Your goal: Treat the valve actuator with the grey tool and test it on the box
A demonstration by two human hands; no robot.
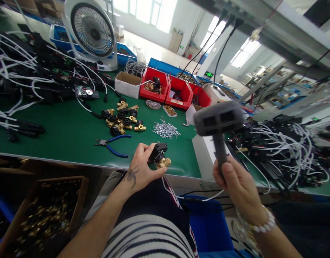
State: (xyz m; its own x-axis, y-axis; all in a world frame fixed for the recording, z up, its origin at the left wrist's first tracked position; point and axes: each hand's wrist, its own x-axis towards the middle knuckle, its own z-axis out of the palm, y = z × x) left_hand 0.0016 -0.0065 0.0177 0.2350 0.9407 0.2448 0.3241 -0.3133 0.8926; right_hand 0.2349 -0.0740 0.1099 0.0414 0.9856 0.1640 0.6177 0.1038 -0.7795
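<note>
From where I sit watching the head view, the work in hand looks to me like the seating step on one brass valve: part held steady, mallet raised over it. Going from the left, a cardboard box (43, 211) of dark and brass parts sits at about eight o'clock below the bench edge, and blue-handled pliers (112, 145) lie on the green mat (60, 132) at ten o'clock from the left hand (139, 172). That hand comes up from the lap with the wrist bent back and its fingers clamped on the brass valve (159, 157), a black cap uppermost and the brass body poking out to the right; the part sits just over the near edge of the mat, close to the bench lip. At twelve o'clock from it lie a cluster of finished brass fittings (123, 120) and a heap of metal pins (165, 129), with red bins (168, 89) beyond. To the right, the right hand (236, 184) has its fingers closed round the handle of a grey rubber mallet (218, 118), head lifted and blurred at about one o'clock from the valve, well apart from it, forearm angled up from the lower right. My judgement is that the next move calls for a short, square blow on the cap with the left fingers kept clear of the face.
</note>
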